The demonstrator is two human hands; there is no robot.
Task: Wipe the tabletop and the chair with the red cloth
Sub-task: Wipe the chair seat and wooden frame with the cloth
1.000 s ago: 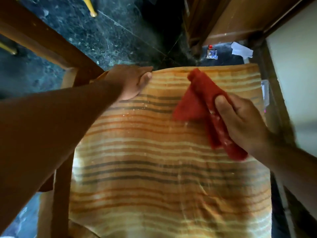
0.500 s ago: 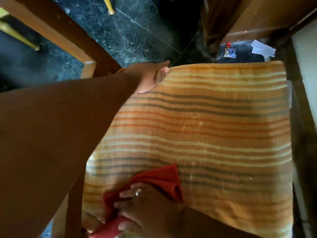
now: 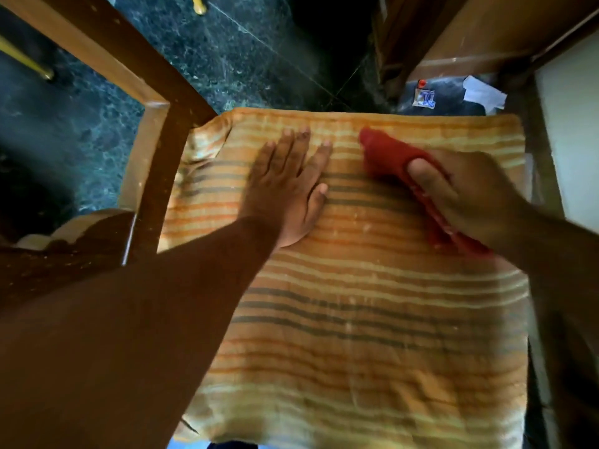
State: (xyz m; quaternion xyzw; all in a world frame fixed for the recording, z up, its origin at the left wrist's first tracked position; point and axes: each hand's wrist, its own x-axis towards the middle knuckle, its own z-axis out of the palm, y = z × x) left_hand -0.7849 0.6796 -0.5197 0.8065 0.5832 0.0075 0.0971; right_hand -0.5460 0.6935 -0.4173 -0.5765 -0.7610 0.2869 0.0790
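The chair's seat carries an orange striped cushion [image 3: 372, 303] that fills most of the view. Its wooden frame [image 3: 146, 150] runs along the left side. The red cloth [image 3: 385, 153] is bunched in my right hand [image 3: 470, 196] and pressed onto the cushion near its far right edge; my thumb lies over the cloth. My left hand [image 3: 288, 186] rests flat on the cushion just left of the cloth, fingers spread, holding nothing. The tabletop is not in view.
Dark green marble floor [image 3: 227, 53] lies beyond the chair. Wooden furniture [image 3: 470, 37] stands at the far right, with a small packet [image 3: 424, 97] and a scrap of paper [image 3: 483, 94] on the floor beside it. A white surface [image 3: 573, 124] borders the right edge.
My right hand swept the cloth from the far right of the cushion down to the near left, then back up to the far right. My left hand moved from the cushion's far left corner onto its top.
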